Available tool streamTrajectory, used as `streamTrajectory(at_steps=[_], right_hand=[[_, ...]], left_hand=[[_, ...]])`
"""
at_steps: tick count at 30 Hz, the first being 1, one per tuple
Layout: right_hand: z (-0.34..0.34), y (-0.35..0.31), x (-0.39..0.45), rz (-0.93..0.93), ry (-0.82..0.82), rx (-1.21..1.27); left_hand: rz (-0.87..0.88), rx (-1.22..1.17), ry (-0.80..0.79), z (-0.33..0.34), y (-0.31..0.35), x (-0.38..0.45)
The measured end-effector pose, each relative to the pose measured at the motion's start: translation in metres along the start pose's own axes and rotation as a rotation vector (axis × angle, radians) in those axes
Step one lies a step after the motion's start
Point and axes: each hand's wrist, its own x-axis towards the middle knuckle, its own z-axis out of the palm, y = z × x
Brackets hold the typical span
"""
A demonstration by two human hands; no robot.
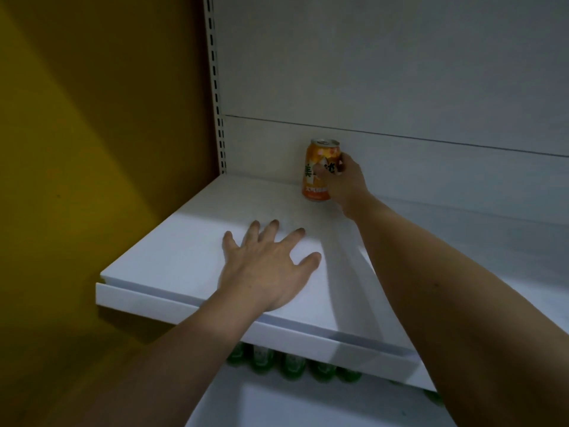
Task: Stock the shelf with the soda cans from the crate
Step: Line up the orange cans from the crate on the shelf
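Note:
An orange soda can stands upright at the back of the white shelf, close to the rear panel. My right hand is wrapped around the can's right side, fingers across its label. My left hand lies flat on the shelf near its front edge, fingers spread, holding nothing. The crate is out of view.
A yellow wall borders the shelf on the left, beside a slotted upright. Several green cans stand in a row on the lower shelf, partly hidden under the upper shelf's front lip.

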Motion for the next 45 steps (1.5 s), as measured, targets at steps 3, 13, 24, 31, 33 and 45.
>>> streamTrajectory(at_steps=[3, 13, 24, 31, 33, 45], right_hand=[[0.008, 0.001, 0.01, 0.018, 0.041, -0.093], [0.021, 0.007, 0.009, 0.006, 0.03, -0.161], [0.047, 0.008, 0.011, -0.001, 0.013, -0.168], [0.035, 0.006, -0.005, 0.105, -0.062, -0.209], [0.024, -0.004, -0.017, 0.116, -0.095, -0.244], [-0.085, -0.061, -0.185, 0.035, -0.29, -0.969]], left_hand=[[-0.004, -0.009, -0.003, 0.0, 0.0, -0.001], [-0.009, -0.009, 0.013, -0.002, 0.002, -0.001], [-0.015, 0.02, 0.016, 0.001, 0.002, 0.0], [-0.012, 0.002, 0.018, -0.003, 0.003, 0.0], [-0.01, -0.004, 0.021, -0.003, 0.002, -0.001], [-0.07, -0.015, 0.004, -0.017, 0.017, -0.041]])
